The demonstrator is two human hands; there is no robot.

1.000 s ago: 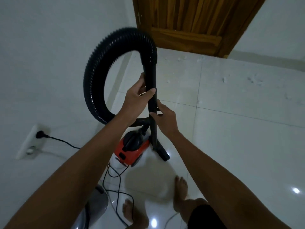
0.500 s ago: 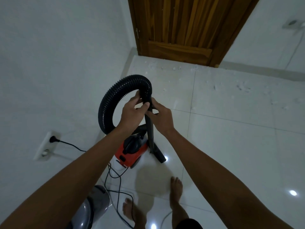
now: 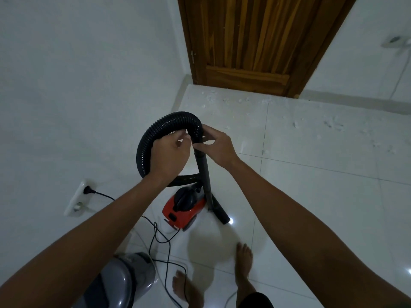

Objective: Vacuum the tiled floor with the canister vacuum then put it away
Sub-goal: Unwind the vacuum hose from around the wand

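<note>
The person stands barefoot on the tiled floor [image 3: 311,196], both hands up at the joint where the ribbed hose [image 3: 153,134] meets the rigid wand [image 3: 204,172]. The right hand [image 3: 219,144] has its fingers curled round the cuff at the top of the wand, clamped on it. The left hand [image 3: 169,155] sits just beside the hose end with its fingers loosely bent; from here I cannot tell whether they pinch the hose or merely hover at it.

The red canister vacuum [image 3: 184,207] rests on the floor close to the left wall, its hose arching up in a loop, and the wand stands nearly upright with the floor nozzle [image 3: 220,213] touching the tiles just beside the canister. Its cord [image 3: 155,232] trails loosely to a plug [image 3: 89,190] in the wall socket [image 3: 76,200].

This looks like seating or settling the hose connection before any sweeping. To do it well, I'd say keep the wand steady with the right hand, push the cuff straight along the tube, and check the loop is not kinked. White crumbs [image 3: 331,125] lie scattered along the far edge of the floor near the wooden door [image 3: 255,41], so the vacuuming proper appears not yet done there. The slack cord near the feet could snag a step.
</note>
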